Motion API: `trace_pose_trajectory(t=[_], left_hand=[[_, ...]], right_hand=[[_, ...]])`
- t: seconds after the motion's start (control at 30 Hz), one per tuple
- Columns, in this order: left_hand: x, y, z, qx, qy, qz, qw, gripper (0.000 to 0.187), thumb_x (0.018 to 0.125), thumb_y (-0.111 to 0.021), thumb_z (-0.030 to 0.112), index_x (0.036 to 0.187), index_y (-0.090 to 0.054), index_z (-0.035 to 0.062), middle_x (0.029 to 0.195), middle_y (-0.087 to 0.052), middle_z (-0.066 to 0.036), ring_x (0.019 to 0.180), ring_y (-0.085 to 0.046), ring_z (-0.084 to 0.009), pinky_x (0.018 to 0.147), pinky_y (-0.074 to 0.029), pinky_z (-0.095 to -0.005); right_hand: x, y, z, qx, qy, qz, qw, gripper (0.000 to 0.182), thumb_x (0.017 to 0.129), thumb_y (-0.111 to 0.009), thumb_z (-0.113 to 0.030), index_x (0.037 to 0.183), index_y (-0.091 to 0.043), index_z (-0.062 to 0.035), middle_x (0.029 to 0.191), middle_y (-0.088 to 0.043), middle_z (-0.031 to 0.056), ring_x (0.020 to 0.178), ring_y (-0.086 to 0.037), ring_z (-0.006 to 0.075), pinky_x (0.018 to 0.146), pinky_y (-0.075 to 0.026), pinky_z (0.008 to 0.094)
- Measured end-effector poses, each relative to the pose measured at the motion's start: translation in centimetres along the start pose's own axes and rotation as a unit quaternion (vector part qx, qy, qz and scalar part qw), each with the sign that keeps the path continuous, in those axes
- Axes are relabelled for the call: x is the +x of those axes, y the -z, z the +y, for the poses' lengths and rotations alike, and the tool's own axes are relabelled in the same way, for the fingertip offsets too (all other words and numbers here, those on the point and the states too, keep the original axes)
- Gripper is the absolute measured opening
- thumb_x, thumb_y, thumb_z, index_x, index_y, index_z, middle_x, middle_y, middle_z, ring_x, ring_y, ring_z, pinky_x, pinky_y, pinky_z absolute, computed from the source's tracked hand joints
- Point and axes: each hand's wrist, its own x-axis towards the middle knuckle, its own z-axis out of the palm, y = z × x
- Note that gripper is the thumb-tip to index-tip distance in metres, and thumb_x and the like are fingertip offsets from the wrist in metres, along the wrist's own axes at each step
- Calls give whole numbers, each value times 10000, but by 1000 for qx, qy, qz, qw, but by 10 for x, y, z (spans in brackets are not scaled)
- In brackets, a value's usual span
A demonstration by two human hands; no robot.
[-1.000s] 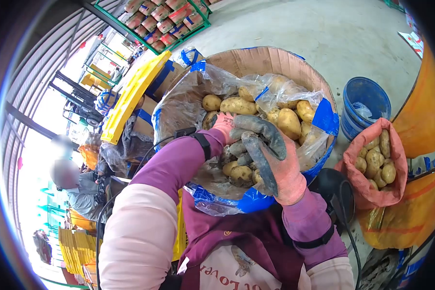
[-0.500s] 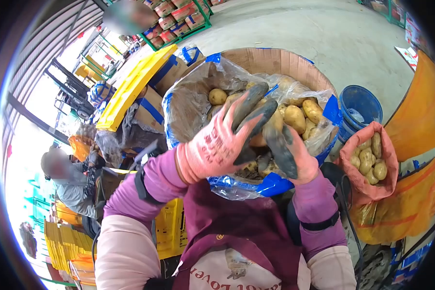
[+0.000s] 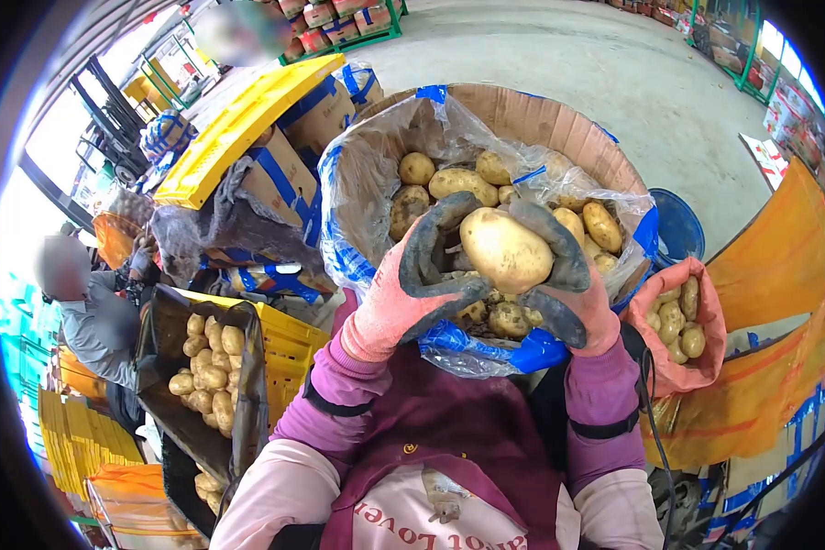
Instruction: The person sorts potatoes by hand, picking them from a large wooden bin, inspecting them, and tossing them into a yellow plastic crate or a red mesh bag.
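A large pale-yellow potato (image 3: 506, 249) is held up between my two gloved hands, close over the lined cardboard bin (image 3: 541, 115). My left hand (image 3: 422, 284), in a pink glove with a dark palm, curves around with fingertips at the potato's upper left and thumb at its lower left. On the opposite side, my right hand (image 3: 573, 284) has its dark fingers against the potato's right end, thumb below. Several more potatoes (image 3: 463, 183) lie in the bin, some smeared with soil. Blue tape and clear plastic cover its rim.
At left stands a yellow crate (image 3: 289, 344) with a dark liner (image 3: 179, 316) holding potatoes. To the right are a pink sack (image 3: 710, 367) of potatoes and a blue bucket (image 3: 676, 225). A co-worker (image 3: 92, 312) is at far left, near stacked boxes (image 3: 316, 119).
My hands have turned and parted around the potato, which now shows broadly between them. The view has shifted, bringing the lined crate of potatoes at left into sight.
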Motion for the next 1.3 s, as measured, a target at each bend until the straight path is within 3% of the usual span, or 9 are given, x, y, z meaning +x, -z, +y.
trace_pose_trajectory(t=[0.17, 0.27, 0.53, 0.6, 0.87, 0.93, 1.03, 1.2, 1.3], left_hand=[[4, 9, -2, 64, 49, -12, 997, 825, 710, -857, 88, 1397, -410, -12, 1333, -532, -115, 1228, -520, -194, 1056, -426, -355], [2, 9, -7, 75, -13, 8, 997, 853, 692, -874, 121, 1392, -404, -8, 1316, -535, -122, 1216, -525, -192, 1041, -437, -342], [1, 12, -14, 285, -161, 22, 945, 930, 682, -854, 91, 1442, -329, -17, 1422, -440, -168, 1311, -457, -244, 1103, -368, -373], [1, 10, -13, 135, -87, -2, 987, 922, 684, -859, 118, 1443, -351, -7, 1410, -466, -159, 1301, -472, -240, 1091, -376, -367], [-9, 12, 13, 207, -61, 5, 976, 862, 650, -892, 127, 1376, -458, -38, 1305, -592, -135, 1207, -565, -227, 1041, -436, -360], [-24, 14, 25, -92, 53, 87, 991, 839, 645, -833, 112, 1376, -453, -45, 1307, -581, -163, 1206, -569, -251, 1044, -441, -374], [-57, 53, 33, -50, -67, 199, 976, 698, 712, -670, 136, 1362, -484, -34, 1248, -606, -146, 1106, -621, -248, 939, -506, -350], [-131, 131, 105, 159, -11, 353, 922, 590, 763, -586, 115, 1318, -497, -66, 1238, -586, -190, 1114, -614, -299, 954, -512, -383], [-204, 242, 143, 435, 66, 367, 819, 544, 799, -659, 96, 1302, -522, -63, 1229, -603, -118, 1077, -605, -218, 947, -485, -327]], right_hand=[[4, -5, -5, -243, -23, -18, 970, 724, 810, -731, -21, 1449, -390, -1, 1441, -485, 108, 1324, -461, 212, 1115, -350, 355], [2, -2, 5, -67, -81, 46, 993, 762, 803, -745, -30, 1463, -364, -3, 1457, -464, 107, 1318, -462, 209, 1112, -349, 351], [5, -8, -1, -65, -68, 21, 995, 819, 759, -802, -75, 1452, -372, -6, 1460, -447, 114, 1334, -433, 209, 1107, -358, 361], [3, -2, 8, -70, -21, 20, 997, 817, 753, -808, -82, 1446, -380, -5, 1457, -450, 114, 1337, -429, 212, 1105, -362, 365], [1, -11, -1, -114, -57, 28, 991, 733, 778, -757, -16, 1425, -413, 8, 1427, -481, 132, 1317, -460, 238, 1084, -387, 365], [3, -15, 1, -60, -82, 27, 994, 675, 830, -708, -24, 1430, -403, 18, 1397, -498, 148, 1243, -530, 248, 1017, -454, 357], [3, -9, -4, -43, -68, 112, 990, 522, 925, -639, -112, 1390, -447, 25, 1288, -558, 152, 1022, -641, 201, 794, -551, 284], [2, -3, -6, 30, -65, 184, 980, 405, 956, -605, -102, 1327, -511, 31, 1209, -612, 131, 995, -652, 185, 773, -560, 284], [1, -5, -7, 48, -69, 191, 978, 397, 930, -641, -82, 1300, -540, 20, 1185, -636, 104, 968, -653, 161, 759, -565, 279]])
